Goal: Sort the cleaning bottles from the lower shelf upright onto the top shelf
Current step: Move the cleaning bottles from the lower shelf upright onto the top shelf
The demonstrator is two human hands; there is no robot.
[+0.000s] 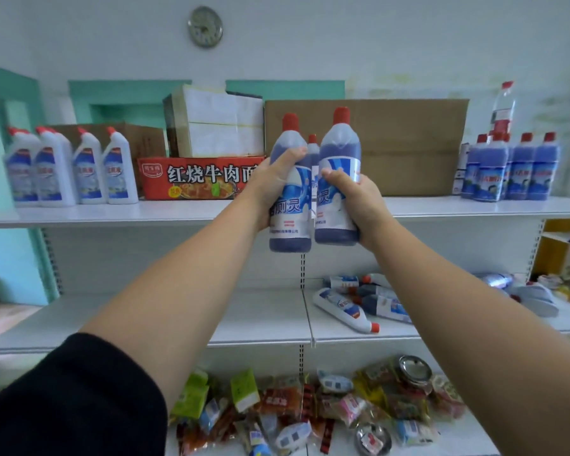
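Spanning a pale wall, white top shelf (112, 210).

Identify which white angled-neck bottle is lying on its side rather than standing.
The white bottle on the lower shelf, right of centre, red cap pointing lower right. The other four white bottles stand upright at the top shelf's left end.

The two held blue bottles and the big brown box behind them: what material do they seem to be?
Blue bottles: likely translucent plastic, since the dark liquid shows through; glossy paper or film labels. Brown box: matte corrugated cardboard, judging by its folded flap.
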